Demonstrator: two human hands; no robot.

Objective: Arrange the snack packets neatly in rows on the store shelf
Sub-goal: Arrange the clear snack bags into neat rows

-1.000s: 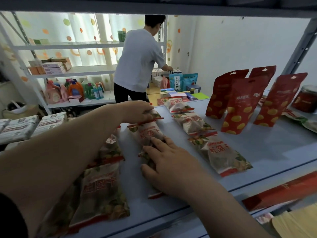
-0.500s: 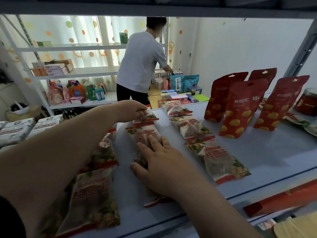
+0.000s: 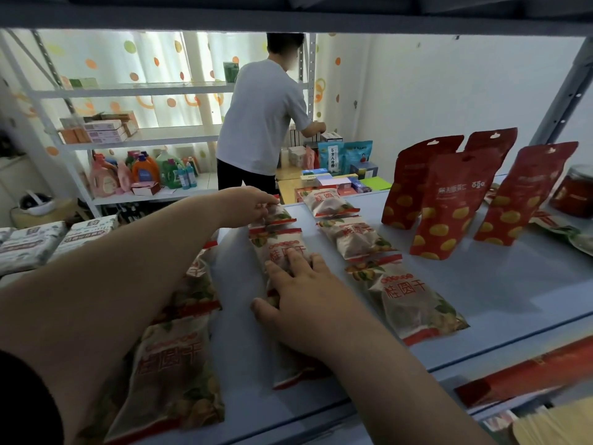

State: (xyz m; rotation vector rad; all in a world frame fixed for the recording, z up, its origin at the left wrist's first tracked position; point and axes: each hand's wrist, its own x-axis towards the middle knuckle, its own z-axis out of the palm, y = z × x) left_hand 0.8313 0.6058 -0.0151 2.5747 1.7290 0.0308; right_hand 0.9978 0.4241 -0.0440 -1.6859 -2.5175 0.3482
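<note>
Clear snack packets with red ends lie in three rows running front to back on the pale blue shelf (image 3: 500, 293). My left hand (image 3: 248, 205) reaches to the back of the middle row and pinches the far packet (image 3: 279, 216) there. My right hand (image 3: 303, 298) lies flat, fingers spread, on the middle-row packet (image 3: 277, 247) and hides most of the near packet (image 3: 288, 375) under it. The right row holds three packets, the nearest (image 3: 407, 300) fully visible. The left row's front packet (image 3: 173, 374) is partly covered by my left forearm.
Several red stand-up pouches with yellow spots (image 3: 449, 203) stand at the back right, a red jar (image 3: 574, 192) beside them. A person in a white shirt (image 3: 260, 123) works at white shelves beyond. Wrapped packs (image 3: 32, 239) lie to the far left.
My right hand has slid a little forward along the middle row. My left hand keeps its hold on the far packet; the view has shifted slightly.
</note>
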